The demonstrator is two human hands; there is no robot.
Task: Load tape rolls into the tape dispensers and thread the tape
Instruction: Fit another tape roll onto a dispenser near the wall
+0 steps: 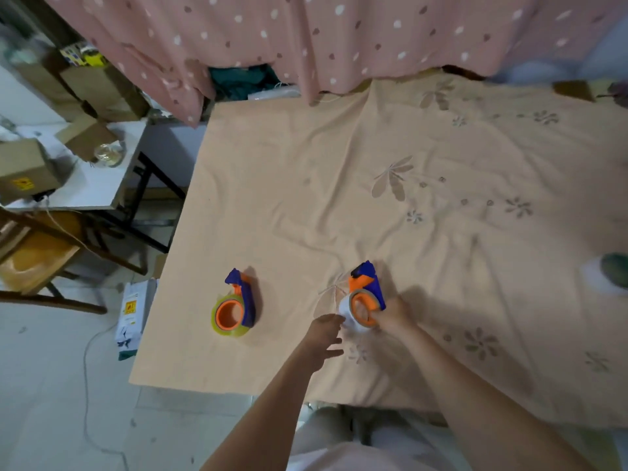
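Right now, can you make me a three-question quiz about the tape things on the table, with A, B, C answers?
1. Where is the dispenser that nobody is touching?
A. To the left of the hands
B. On the floor
C. On the pink curtain

2. How many dispensers are on the peach cloth?
A. One
B. Two
C. Four

3. What is the right hand doing?
A. Resting flat on the cloth
B. Holding a cardboard box
C. Holding the right dispenser by its tape roll

Answers:
1. A, it lies alone on the cloth, left of both hands.
2. B, two blue and orange dispensers show, each with a roll on it.
3. C, its fingers curl at the roll, while the left hand is open beside it.
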